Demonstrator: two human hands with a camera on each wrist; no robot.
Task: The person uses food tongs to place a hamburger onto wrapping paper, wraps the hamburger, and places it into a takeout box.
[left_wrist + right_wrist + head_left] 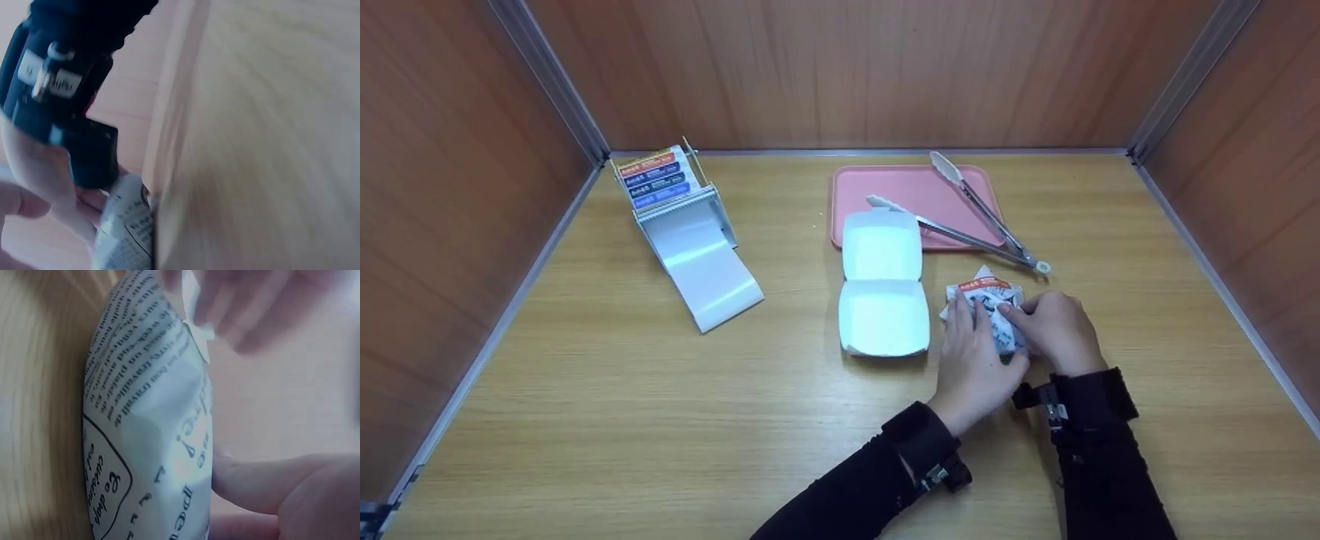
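Observation:
A small package (994, 296) wrapped in white printed paper lies on the table at the right, a strip with an orange band across its far end. Over its left side spread the fingers of my left hand (979, 356), with the thumb at its near corner. My right hand (1061, 330) grips the package from the right, thumb pressed on top. Close up in the right wrist view, the paper wrapping (152, 410) shows black lettering and folds. Part of the same package (126, 230) appears at the bottom of the left wrist view. What is inside is hidden.
A white clamshell box (885, 319) stands unfolded, left of the hands. Behind it lies a pink tray (859, 187), with spread metal tongs (967, 238) across it. At the far left, a dispenser (720, 210) holds a printed label roll (656, 180). Wooden panels surround the table.

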